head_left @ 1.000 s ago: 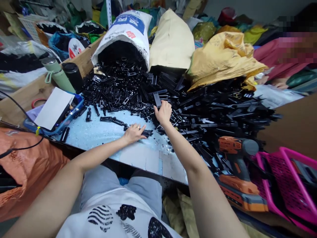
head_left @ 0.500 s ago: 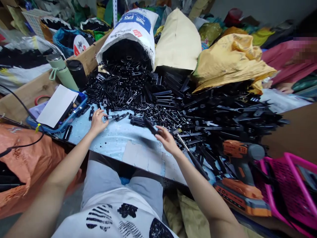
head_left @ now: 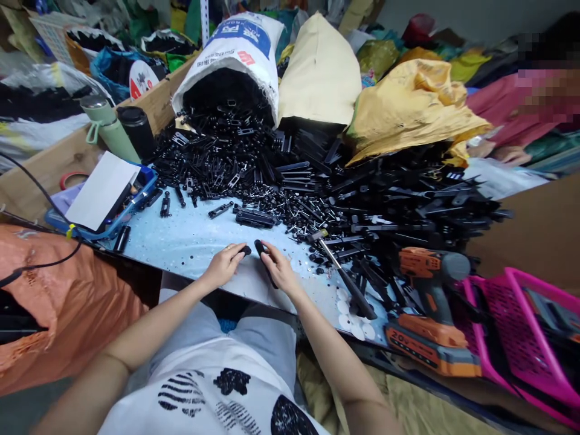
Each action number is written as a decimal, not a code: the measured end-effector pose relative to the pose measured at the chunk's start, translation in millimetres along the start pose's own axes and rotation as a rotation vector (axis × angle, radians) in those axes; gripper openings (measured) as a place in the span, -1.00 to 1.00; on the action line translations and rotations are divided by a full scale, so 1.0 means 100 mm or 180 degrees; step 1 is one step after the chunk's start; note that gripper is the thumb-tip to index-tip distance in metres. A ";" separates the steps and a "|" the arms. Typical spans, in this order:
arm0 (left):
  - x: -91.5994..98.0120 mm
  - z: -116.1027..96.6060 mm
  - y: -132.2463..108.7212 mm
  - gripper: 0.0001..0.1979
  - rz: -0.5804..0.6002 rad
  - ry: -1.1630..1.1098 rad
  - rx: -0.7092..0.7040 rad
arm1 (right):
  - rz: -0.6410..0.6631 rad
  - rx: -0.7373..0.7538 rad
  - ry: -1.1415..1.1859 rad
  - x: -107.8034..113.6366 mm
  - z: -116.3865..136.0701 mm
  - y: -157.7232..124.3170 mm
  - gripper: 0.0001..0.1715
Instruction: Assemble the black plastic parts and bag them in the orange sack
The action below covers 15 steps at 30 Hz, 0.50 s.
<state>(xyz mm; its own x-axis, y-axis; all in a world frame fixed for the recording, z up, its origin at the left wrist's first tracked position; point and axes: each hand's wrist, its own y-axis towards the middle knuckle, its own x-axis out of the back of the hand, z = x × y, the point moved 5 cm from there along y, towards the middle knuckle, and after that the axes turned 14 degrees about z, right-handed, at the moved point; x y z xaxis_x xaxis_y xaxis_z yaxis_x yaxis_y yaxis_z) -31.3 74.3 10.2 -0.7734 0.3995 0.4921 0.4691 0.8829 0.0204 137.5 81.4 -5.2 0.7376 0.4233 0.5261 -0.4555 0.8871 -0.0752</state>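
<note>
My left hand (head_left: 225, 266) is closed on a small black plastic part (head_left: 246, 249), whose tip pokes out past the fingers. Just to its right, my right hand (head_left: 280, 270) grips a longer black bar-shaped part (head_left: 260, 246), held at a slant. The two parts are close together but apart, above the front edge of the blue work surface (head_left: 181, 266). Beyond the hands lie a bundle of black parts (head_left: 255, 217) and a single short black linkage piece (head_left: 220, 209). Behind them spreads a heap of small pins and black pieces (head_left: 299, 211).
A hammer (head_left: 347, 278) lies to the right, beside white discs (head_left: 357, 326). Further right stand an orange cordless drill (head_left: 430, 308) and a pink basket (head_left: 512, 326). At left are a blue tray (head_left: 151, 181) and a green bottle (head_left: 111, 130). Another person's hand (head_left: 512, 155) shows far right.
My left hand has moved right and nearer to me with a small black part from the surface. My right hand has come left and closer with its bar, so both hands are now side by side.
</note>
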 end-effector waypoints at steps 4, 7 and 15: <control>-0.04 -0.07 -0.04 -0.60 -0.0183 -0.0469 0.0095 | 0.0179 -0.0248 0.1680 -0.14 0.05 0.06 -0.29; 0.00 -0.18 -0.05 -0.65 -0.0483 -0.0249 -0.0167 | 0.0253 -0.0076 0.1914 -0.14 0.15 0.03 -0.30; 0.02 -0.32 -0.08 -0.67 -0.0410 0.0400 -0.0371 | 0.0323 0.0506 0.0462 0.11 0.25 -0.10 -0.39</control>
<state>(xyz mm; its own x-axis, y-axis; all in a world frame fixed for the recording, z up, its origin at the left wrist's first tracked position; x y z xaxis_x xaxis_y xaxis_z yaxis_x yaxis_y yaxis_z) -23.1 60.2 39.1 -0.7745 0.2449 0.5833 0.4216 0.8873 0.1872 137.4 72.1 22.4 0.7426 0.5412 0.3944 -0.5953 0.8033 0.0188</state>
